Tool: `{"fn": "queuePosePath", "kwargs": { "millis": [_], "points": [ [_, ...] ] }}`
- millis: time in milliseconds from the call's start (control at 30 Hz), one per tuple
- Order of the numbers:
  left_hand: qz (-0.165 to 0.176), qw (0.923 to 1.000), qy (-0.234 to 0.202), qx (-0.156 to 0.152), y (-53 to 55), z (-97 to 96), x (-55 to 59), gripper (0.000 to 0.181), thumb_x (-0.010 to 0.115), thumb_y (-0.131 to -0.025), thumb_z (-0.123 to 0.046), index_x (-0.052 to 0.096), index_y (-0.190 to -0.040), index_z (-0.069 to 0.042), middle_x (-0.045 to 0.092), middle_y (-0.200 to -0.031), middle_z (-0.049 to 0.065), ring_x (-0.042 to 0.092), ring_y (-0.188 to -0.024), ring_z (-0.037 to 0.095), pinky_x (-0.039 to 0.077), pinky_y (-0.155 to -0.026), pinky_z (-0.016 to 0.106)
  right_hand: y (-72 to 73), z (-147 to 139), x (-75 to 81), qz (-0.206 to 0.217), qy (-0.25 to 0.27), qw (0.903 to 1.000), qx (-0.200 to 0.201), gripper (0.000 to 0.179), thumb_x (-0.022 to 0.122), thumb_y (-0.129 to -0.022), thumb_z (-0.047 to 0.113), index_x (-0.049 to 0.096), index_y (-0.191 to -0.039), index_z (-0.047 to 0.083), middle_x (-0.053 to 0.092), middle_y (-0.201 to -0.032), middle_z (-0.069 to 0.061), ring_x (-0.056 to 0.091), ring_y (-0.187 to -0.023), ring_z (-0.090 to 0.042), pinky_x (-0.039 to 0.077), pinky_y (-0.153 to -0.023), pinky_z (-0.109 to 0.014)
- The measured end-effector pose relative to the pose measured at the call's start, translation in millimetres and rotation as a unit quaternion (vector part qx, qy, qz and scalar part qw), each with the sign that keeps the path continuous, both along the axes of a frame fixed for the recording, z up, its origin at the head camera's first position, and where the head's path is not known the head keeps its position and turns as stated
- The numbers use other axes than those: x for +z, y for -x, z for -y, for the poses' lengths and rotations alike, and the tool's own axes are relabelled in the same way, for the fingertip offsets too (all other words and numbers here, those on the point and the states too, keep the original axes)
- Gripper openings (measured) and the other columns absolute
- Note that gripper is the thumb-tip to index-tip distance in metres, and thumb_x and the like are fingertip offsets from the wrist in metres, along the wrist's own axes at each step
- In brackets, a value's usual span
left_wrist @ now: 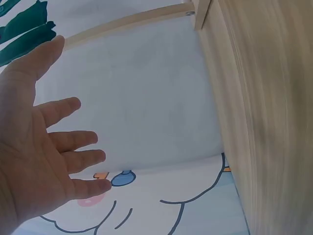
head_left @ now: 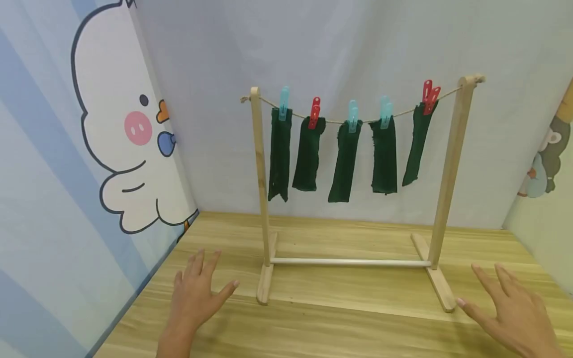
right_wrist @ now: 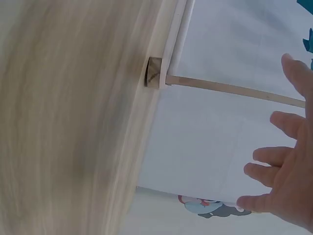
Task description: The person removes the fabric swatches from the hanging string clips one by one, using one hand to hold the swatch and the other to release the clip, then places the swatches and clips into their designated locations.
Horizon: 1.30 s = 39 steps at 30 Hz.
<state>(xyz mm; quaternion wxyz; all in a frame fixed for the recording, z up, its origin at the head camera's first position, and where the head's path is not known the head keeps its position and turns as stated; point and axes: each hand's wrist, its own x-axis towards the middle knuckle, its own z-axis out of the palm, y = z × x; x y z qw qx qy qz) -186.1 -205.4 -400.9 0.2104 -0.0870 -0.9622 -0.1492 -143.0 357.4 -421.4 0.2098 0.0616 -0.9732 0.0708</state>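
A wooden drying rack (head_left: 452,174) stands upright on the table, its two posts joined by a white rod (head_left: 349,261) low down and a sagging string (head_left: 407,113) on top. Several dark green cloth strips (head_left: 384,156) hang from the string, held by light blue clothespins (head_left: 284,104) and red clothespins (head_left: 314,113). My left hand (head_left: 195,293) is left of the rack's left foot, fingers spread and holding nothing. On the other side, my right hand (head_left: 512,311) is near the right foot (head_left: 440,288), also spread and holding nothing. The wrist views show both palms bare.
The wood-grain table (head_left: 340,323) reaches back to a pale grey curtain-like backdrop (head_left: 215,99). On the left, a light blue panel carries a white cartoon bird (head_left: 112,99). A pale panel with cartoon animals (head_left: 552,144) borders the right side.
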Motion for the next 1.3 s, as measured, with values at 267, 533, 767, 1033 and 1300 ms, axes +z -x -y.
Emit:
{"fn": "queuePosePath", "kwargs": {
  "millis": [267, 533, 767, 1033, 1300],
  "points": [
    [-0.101, 0.9940, -0.039, -0.020, 1.7, -3.0, -1.2, 0.060, 0.079, -0.072, -0.033, 0.058, -0.119, -0.001, 0.054, -0.118, 0.028, 0.053, -0.103, 0.045, 0.043, -0.076, 0.061, 1.9, 20, 7.7, -0.086, 0.087, 0.9910, 0.054, 0.066, 0.074, -0.079, 0.030, 0.047, -0.126, -0.008, 0.044, -0.119, -0.042, 0.045, -0.095, -0.061, 0.037, -0.068, -0.070],
    [-0.091, 0.9915, -0.091, -0.020, 5.5, -13.5, 2.6, 0.043, 0.076, -0.077, -0.023, 0.063, -0.112, -0.001, 0.063, -0.107, 0.019, 0.058, -0.096, 0.039, 0.045, -0.077, 0.055, 13.4, 39, 13.1, -0.206, 0.147, 0.9545, 0.158, 0.051, 0.077, -0.073, 0.012, 0.058, -0.115, -0.008, 0.059, -0.109, -0.027, 0.054, -0.111, -0.026, 0.034, -0.098, -0.023],
    [-0.034, 0.9883, -0.146, -0.029, 8.6, -26.5, 10.3, 0.037, 0.071, -0.084, -0.023, 0.064, -0.113, -0.002, 0.064, -0.106, 0.015, 0.060, -0.096, 0.033, 0.047, -0.080, 0.049, 26.8, 56, 15.3, -0.219, 0.203, 0.9322, 0.205, 0.051, 0.079, -0.066, 0.002, 0.059, -0.112, -0.010, 0.062, -0.106, -0.017, 0.039, -0.111, 0.010, 0.029, -0.091, -0.009],
    [-0.025, 0.9756, -0.200, -0.088, 18.1, -43.5, 15.8, 0.040, 0.071, -0.085, -0.021, 0.061, -0.118, -0.003, 0.063, -0.110, 0.012, 0.059, -0.099, 0.029, 0.050, -0.076, 0.044, 39.5, 82, 28.1, -0.200, 0.262, 0.9140, 0.237, 0.054, 0.077, -0.060, -0.013, 0.060, -0.111, -0.008, 0.062, -0.108, -0.004, 0.049, -0.102, 0.003, 0.034, -0.086, -0.010],
    [-0.095, 0.9587, -0.238, -0.124, 28.4, -66.2, 21.4, 0.035, 0.072, -0.083, -0.016, 0.063, -0.114, -0.003, 0.066, -0.103, 0.011, 0.062, -0.096, 0.026, 0.049, -0.080, 0.044, 49.9, 95, 39.3, -0.187, 0.276, 0.9111, 0.243, 0.055, 0.076, -0.061, -0.013, 0.060, -0.113, -0.005, 0.060, -0.112, 0.005, 0.049, -0.104, 0.003, 0.036, -0.085, -0.012]
  ]
}}
